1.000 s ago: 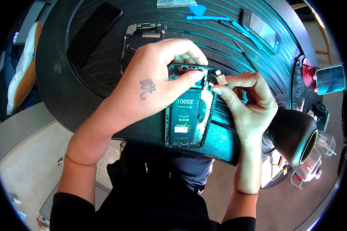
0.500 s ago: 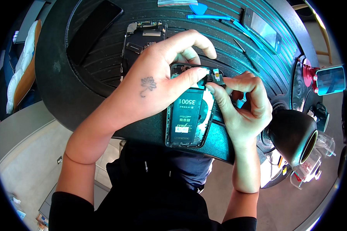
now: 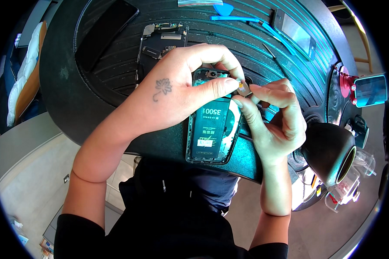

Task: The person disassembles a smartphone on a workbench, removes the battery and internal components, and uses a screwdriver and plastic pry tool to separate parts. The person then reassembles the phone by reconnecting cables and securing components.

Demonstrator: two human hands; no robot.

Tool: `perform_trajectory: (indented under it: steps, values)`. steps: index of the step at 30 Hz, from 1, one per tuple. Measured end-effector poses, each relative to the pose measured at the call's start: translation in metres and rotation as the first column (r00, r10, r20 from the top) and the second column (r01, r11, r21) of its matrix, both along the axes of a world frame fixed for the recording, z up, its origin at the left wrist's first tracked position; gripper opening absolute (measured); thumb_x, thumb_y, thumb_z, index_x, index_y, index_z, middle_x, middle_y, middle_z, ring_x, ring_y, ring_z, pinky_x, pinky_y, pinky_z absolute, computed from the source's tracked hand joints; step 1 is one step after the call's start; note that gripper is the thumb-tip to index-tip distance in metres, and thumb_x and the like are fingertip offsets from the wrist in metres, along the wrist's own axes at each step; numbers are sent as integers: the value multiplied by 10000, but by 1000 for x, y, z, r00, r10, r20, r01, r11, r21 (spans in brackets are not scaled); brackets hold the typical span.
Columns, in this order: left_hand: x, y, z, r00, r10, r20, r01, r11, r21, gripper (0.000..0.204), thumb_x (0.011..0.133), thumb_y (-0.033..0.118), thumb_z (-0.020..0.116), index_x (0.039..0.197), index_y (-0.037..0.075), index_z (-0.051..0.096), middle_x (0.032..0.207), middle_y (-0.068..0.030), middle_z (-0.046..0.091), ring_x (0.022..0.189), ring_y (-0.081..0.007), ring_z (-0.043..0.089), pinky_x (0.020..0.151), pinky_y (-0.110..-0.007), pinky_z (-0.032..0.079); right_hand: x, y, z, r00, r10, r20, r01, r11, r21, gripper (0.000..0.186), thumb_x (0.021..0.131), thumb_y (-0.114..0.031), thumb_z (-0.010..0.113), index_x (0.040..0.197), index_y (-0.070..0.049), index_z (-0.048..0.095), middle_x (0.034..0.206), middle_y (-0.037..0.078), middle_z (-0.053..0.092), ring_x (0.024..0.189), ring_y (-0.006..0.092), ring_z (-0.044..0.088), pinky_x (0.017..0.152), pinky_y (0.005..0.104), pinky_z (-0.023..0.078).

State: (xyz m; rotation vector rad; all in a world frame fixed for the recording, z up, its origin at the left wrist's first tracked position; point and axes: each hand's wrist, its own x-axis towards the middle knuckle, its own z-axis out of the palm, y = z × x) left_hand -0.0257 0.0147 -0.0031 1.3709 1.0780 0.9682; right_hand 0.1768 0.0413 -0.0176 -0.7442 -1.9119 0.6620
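An opened phone housing (image 3: 211, 127) with a dark labelled battery lies at the table's near edge, between my hands. My left hand (image 3: 177, 88) is across its upper part, thumb pressed at the top right corner and fingers curled over the far edge. My right hand (image 3: 276, 121) is beside that same corner, thumb and index finger pinched round a small flat component (image 3: 244, 90) with a yellowish patch. My left thumb tip touches or nearly touches this component; I cannot tell which. Its lower end is partly hidden by my fingertips.
On the black ridged table (image 3: 60, 73) are a dark phone (image 3: 106, 36), a detached screen assembly (image 3: 160, 39), blue pry tools (image 3: 233, 18), a thin driver (image 3: 270, 52) and another phone (image 3: 294, 34). A lamp-like black object (image 3: 324, 151) and a red clamp mount with a screen (image 3: 369, 90) stand right.
Over the last second the small component has moved leftward to the housing's corner with my right fingers. My left index finger lifted, then came back down toward it.
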Motion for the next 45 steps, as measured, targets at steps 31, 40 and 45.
perform_trajectory:
  steps: [31, 40, 45]
  values:
    - [3, -4, 0, 991, 109, -81, -106, 993, 46, 239, 864, -47, 649, 1082, 30, 592, 1042, -20, 617, 1004, -93, 589, 922, -265, 466, 8, 2, 19, 956, -123, 265, 108, 992, 70, 269, 689, 40, 837, 933, -4, 733, 839, 73, 643, 750, 184, 650, 634, 274, 539]
    - [2, -2, 0, 995, 89, -43, -88, 996, 32, 192, 879, -34, 639, 1056, 30, 598, 1007, -19, 621, 959, -87, 594, 882, -257, 478, 13, 5, 14, 997, -64, 49, 74, 968, -241, 254, 710, 53, 829, 937, -1, 729, 876, 72, 692, 692, 119, 581, 617, 239, 483]
    - [2, -2, -1, 993, 87, -77, -81, 993, 82, 176, 884, -30, 638, 1047, 26, 602, 1002, -18, 625, 956, -86, 595, 877, -253, 479, 13, 8, 12, 1000, -6, -19, 1, 973, -231, 215, 752, 92, 790, 935, 3, 721, 901, 69, 707, 717, 107, 568, 652, 224, 463]
